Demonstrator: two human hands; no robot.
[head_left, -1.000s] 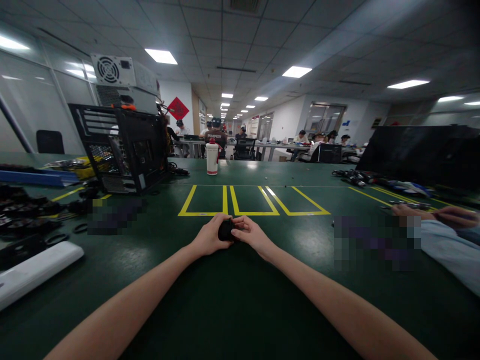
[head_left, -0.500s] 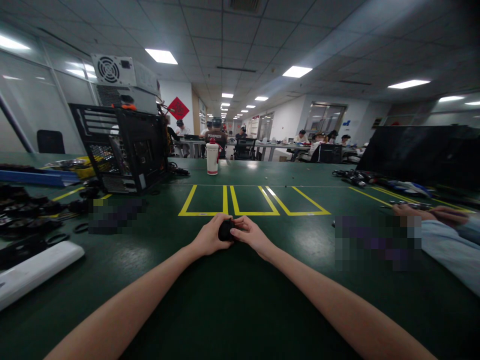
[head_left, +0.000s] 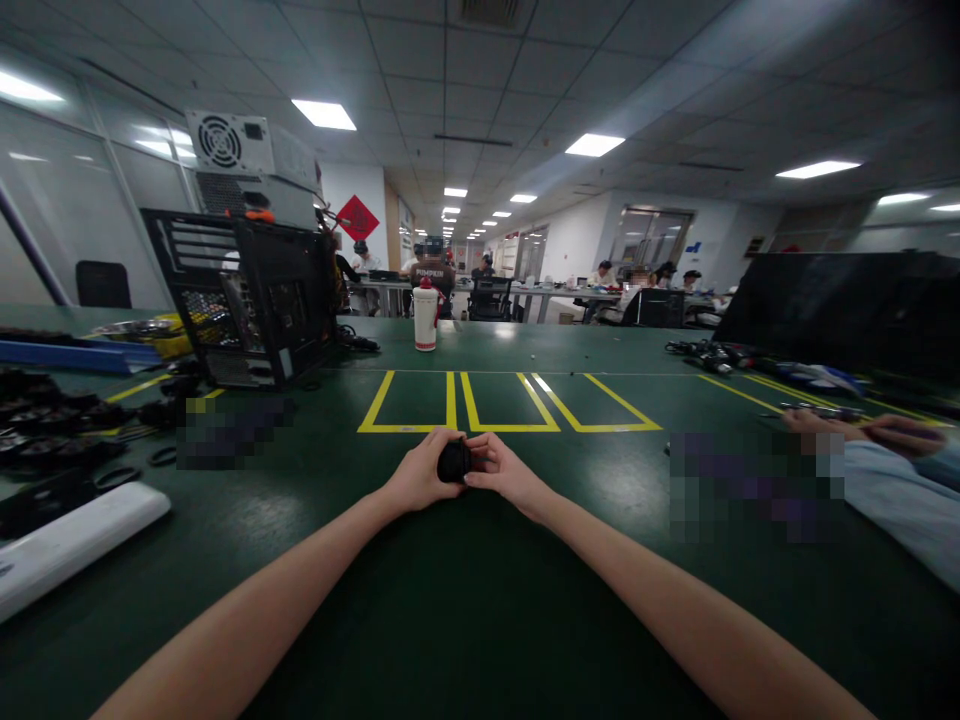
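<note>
A small round black object (head_left: pixel 452 462) is held between my two hands just above or on the green table (head_left: pixel 465 600); its exact kind I cannot make out. My left hand (head_left: pixel 421 472) wraps round its left side, thumb below and fingers over the top. From the right, my right hand (head_left: pixel 501 468) pinches its edge with thumb and fingertips. Part of the object is hidden behind the fingers. Just beyond my hands, yellow tape outlines (head_left: pixel 510 428) mark the table.
At the left stand an open black computer case (head_left: pixel 247 300) with power supplies (head_left: pixel 240 150) on top, black parts (head_left: pixel 60 420) and a long white object (head_left: pixel 82 545). A white bottle (head_left: pixel 425 318) stands ahead. At the right, another person's hands (head_left: pixel 825 428) hold something thin.
My right thumb has slid down and right along the black object, uncovering more of its face. My left hand keeps its hold in the same place.
</note>
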